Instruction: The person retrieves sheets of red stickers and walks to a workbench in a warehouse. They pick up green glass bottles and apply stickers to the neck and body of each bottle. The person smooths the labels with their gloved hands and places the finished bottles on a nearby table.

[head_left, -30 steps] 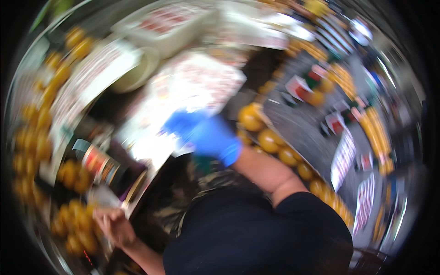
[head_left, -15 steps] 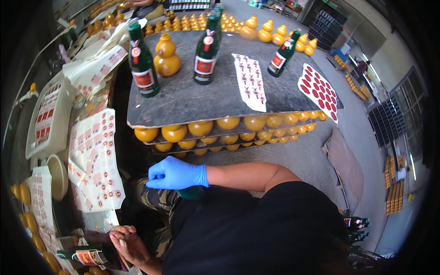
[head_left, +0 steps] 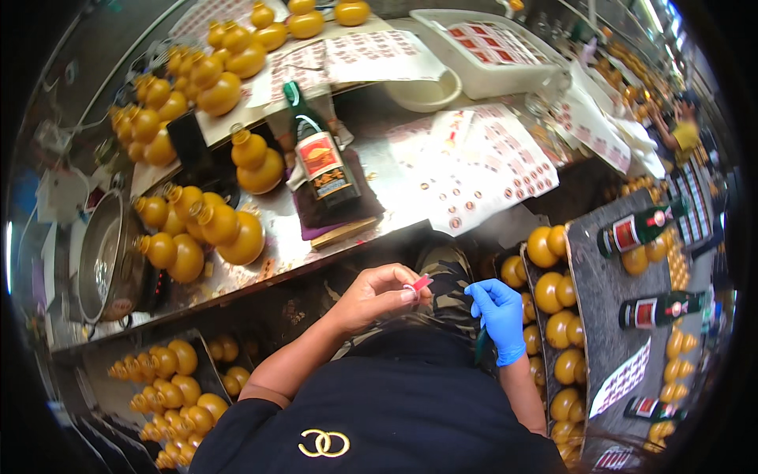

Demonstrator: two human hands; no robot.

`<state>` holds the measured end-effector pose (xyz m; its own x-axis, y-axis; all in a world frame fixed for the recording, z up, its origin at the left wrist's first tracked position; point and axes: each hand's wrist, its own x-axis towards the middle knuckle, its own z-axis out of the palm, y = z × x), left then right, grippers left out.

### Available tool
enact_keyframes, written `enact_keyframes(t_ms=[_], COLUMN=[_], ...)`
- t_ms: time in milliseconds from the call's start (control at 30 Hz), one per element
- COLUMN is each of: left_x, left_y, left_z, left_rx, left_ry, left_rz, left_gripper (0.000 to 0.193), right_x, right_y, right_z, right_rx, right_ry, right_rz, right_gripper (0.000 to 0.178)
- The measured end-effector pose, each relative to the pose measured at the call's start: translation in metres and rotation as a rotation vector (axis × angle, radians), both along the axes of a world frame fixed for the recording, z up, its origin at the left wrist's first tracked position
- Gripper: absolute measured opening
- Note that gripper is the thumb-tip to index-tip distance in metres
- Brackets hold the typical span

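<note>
My bare left hand [head_left: 380, 294] is raised over my lap. It pinches a small red sticker [head_left: 422, 283] between thumb and forefinger. To its right, my right hand [head_left: 499, 316] wears a blue glove; the fingers are loosely bent and apart, with nothing seen between them. Below the gloved fingers shows a sliver of dark green glass [head_left: 480, 345], mostly hidden by the hand and my shirt. Ahead on the bench, a green bottle [head_left: 322, 162] with a red and black label lies on a dark cloth pad [head_left: 367, 207].
Sticker sheets [head_left: 505, 158] spread over the bench [head_left: 387, 170], near a bowl [head_left: 426, 93] and a white tub [head_left: 505, 75]. Yellow gourd-shaped bottles [head_left: 229, 225] cluster at left. At right, a dark board [head_left: 592, 316] carries labelled green bottles [head_left: 643, 229]. A metal pan [head_left: 103, 261] sits far left.
My view has swung left toward the bench. The left hand has moved from beside the bench bottle to over my lap, now with the red sticker plainly visible. The gloved fingers have loosened.
</note>
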<state>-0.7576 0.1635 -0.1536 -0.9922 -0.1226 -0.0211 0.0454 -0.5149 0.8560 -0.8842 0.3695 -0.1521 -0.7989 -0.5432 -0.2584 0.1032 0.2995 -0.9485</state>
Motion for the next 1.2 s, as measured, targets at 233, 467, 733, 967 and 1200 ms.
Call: enact_keyframes(t_ms=[233, 467, 733, 967, 1200], left_x=[0.044, 0.058, 0.065, 0.048, 0.006], left_y=[0.001, -0.006, -0.040, -0.090, -0.091], left_z=[-0.022, -0.025, -0.009, 0.016, 0.061], left_rx=[-0.015, 0.095, 0.124, -0.014, -0.157], left_ry=[-0.107, -0.067, 0.145, 0.262, 0.486], left_rz=[0.267, 0.408, 0.682, 0.948, 0.499], left_gripper=[0.009, 0.010, 0.013, 0.021, 0.019], right_x=[-0.049, -0.106, -0.158, -0.133, -0.096], right_y=[-0.075, -0.313, -0.434, -0.316, -0.126], right_z=[0.016, 0.091, 0.053, 0.112, 0.121], right_rx=[-0.082, -0.069, 0.379, -0.230, -0.411], right_ry=[0.332, 1.136, 1.435, 1.263, 0.886], right_rz=[0.249, 0.432, 0.499, 0.292, 0.490], right_gripper=[0.015, 0.026, 0.019, 0.015, 0.009])
